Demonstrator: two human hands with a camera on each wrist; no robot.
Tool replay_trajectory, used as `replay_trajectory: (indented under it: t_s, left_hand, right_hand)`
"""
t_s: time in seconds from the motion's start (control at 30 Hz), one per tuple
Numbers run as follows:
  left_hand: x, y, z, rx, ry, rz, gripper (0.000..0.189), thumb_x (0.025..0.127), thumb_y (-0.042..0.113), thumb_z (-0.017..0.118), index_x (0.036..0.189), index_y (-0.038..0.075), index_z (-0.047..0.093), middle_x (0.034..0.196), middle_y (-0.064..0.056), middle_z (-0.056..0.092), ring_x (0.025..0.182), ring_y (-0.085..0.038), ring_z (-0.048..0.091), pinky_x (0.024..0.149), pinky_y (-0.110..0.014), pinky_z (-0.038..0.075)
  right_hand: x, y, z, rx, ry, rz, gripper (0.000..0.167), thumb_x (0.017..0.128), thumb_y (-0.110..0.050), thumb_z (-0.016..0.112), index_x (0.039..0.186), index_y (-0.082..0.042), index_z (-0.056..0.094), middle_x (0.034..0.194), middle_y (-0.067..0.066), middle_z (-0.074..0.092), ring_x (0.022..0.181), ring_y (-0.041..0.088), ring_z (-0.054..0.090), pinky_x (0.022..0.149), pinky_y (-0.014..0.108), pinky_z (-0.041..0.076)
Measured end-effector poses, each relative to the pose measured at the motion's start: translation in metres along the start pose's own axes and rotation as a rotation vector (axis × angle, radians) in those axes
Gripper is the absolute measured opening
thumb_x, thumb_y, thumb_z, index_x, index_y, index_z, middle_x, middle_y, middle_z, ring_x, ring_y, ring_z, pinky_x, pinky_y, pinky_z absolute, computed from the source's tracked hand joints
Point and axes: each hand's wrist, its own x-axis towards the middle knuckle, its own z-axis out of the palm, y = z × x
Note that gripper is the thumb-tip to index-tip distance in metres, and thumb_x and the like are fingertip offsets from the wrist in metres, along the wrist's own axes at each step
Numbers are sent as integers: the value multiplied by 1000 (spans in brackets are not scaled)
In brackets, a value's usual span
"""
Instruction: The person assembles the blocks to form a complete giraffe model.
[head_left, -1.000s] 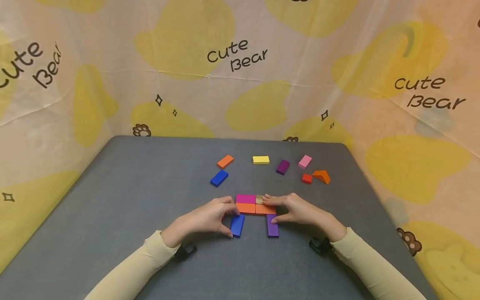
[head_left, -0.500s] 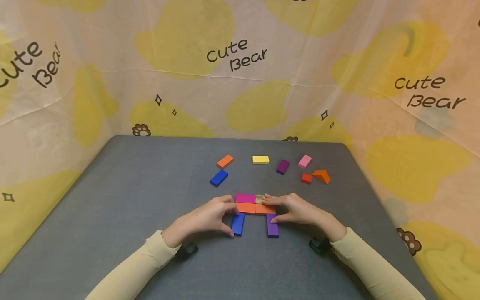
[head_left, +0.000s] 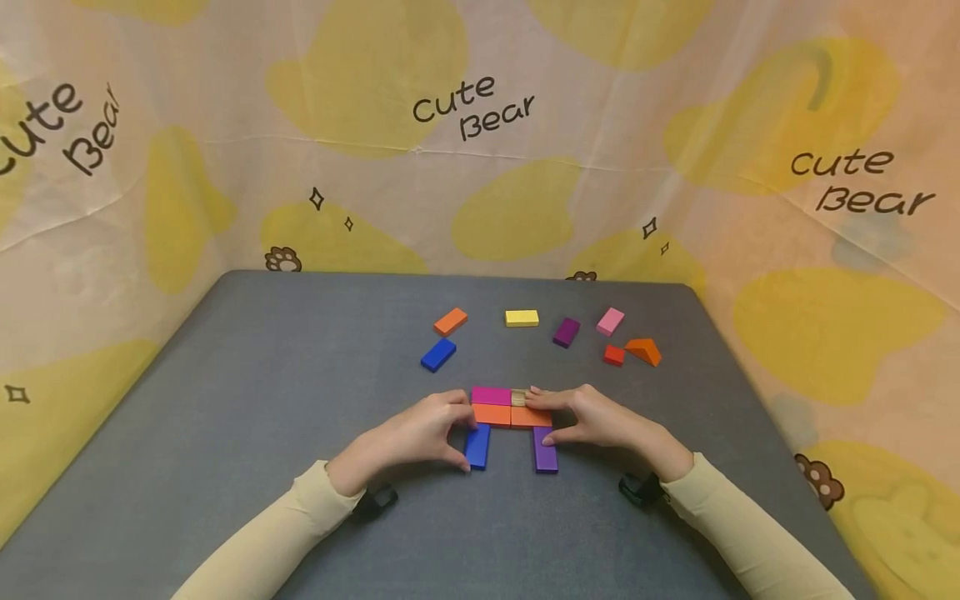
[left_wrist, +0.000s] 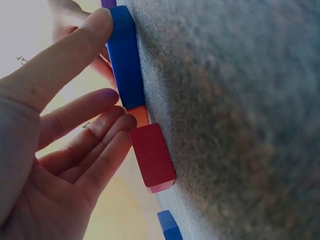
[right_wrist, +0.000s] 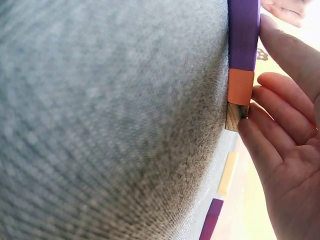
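Note:
Near the table's middle, coloured blocks lie together flat. A magenta block (head_left: 491, 396) and a bare wooden block (head_left: 517, 398) form the back row. In front sit a left orange block (head_left: 491, 416) and a right orange block (head_left: 531, 417). A blue block (head_left: 477, 448) and a purple block (head_left: 545, 454) extend toward me like two legs. My left hand (head_left: 427, 429) holds the blue block (left_wrist: 125, 65), thumb on its near end and index finger by its far end. My right hand (head_left: 600, 421) rests its thumb on the purple block (right_wrist: 243, 35), fingertips touching the wooden block (right_wrist: 233, 117).
Farther back lie loose blocks: orange (head_left: 451, 322), another blue (head_left: 438, 355), yellow (head_left: 521, 318), dark purple (head_left: 566, 332), pink (head_left: 611, 322) and a small red block (head_left: 613, 356). An orange wedge (head_left: 645, 352) is beside the red one. Patterned cloth (head_left: 510, 200) surrounds the grey table (head_left: 300, 358).
The front blue block has slid slightly right and away from me, along with my left thumb. My right hand stays in place.

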Motion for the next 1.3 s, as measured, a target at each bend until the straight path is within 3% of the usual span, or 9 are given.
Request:
replay_trajectory:
  t_s: [0.73, 0.93, 1.3]
  left_hand:
    - [0, 1, 2, 32, 22, 6, 48, 64, 41, 87, 98, 13, 69, 93, 4, 55, 79, -10, 53, 70, -19, 47]
    - [-2, 0, 1, -9, 21, 3, 50, 65, 43, 85, 101, 12, 67, 96, 4, 56, 82, -12, 56, 75, -20, 50]
    - [-3, -7, -1, -81, 42, -7, 48, 67, 38, 85, 103, 13, 67, 98, 0, 58, 84, -13, 57, 70, -19, 49]
  right_hand:
    - [0, 1, 0, 1, -2, -2, 64, 82, -40, 72, 139, -19, 50, 146, -1, 44, 136, 13, 38, 107, 40, 37]
    - [0, 2, 1, 7, -3, -9, 64, 83, -41, 71, 139, -19, 50, 146, -1, 43, 137, 14, 38, 107, 40, 37]
    - [1, 2, 1, 5, 4, -11, 64, 82, -40, 72, 139, -19, 50, 145, -1, 44, 136, 13, 38, 107, 40, 37]
